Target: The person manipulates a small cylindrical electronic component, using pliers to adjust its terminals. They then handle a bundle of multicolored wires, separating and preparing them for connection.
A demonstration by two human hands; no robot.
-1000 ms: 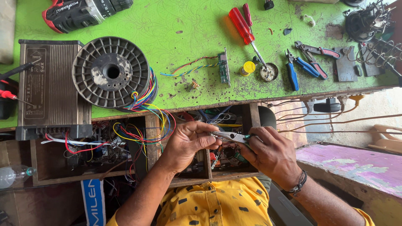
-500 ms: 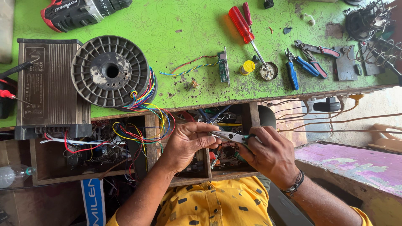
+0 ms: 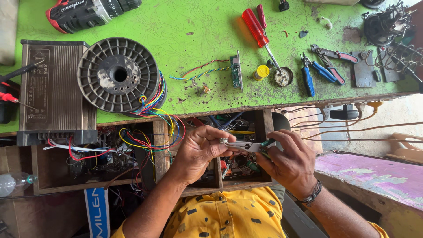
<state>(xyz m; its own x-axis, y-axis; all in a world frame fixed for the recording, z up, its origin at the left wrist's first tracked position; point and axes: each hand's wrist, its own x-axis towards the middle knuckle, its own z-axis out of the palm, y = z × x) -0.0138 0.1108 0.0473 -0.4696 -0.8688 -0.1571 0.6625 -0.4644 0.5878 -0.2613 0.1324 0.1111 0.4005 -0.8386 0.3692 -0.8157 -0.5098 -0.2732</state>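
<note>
Pliers [image 3: 246, 146] with green handles lie between your two hands, held level over the open wooden compartments [image 3: 185, 176] just below the table edge [image 3: 220, 110]. Your right hand [image 3: 288, 163] has its fingers closed around the handles, thumb on top. Your left hand [image 3: 198, 152] pinches a small metal part [image 3: 224, 141] at the plier tips, thumb and forefinger closed on it; what the part is you cannot tell at this size.

Under your hands the compartments are packed with loose electronic bits and a tangle of coloured wires [image 3: 150, 132] that runs up to a grey plastic spool [image 3: 118, 75] on the green table [image 3: 198, 35]. Just left of the spool sits a ribbed metal power supply box [image 3: 55, 88], touching it or nearly so.

Further up the table, a narrow green circuit board [image 3: 236, 70] with twisted coloured leads lies near the middle, with a small yellow cap [image 3: 262, 71] and a round tin [image 3: 283, 76] just beside it. A red-handled screwdriver [image 3: 257, 28] points down at the tin. To the right are blue-handled cutters [image 3: 315, 72] and red-handled pliers [image 3: 337, 57], side by side. A red and black drill [image 3: 88, 13] rests at the top left corner.
</note>
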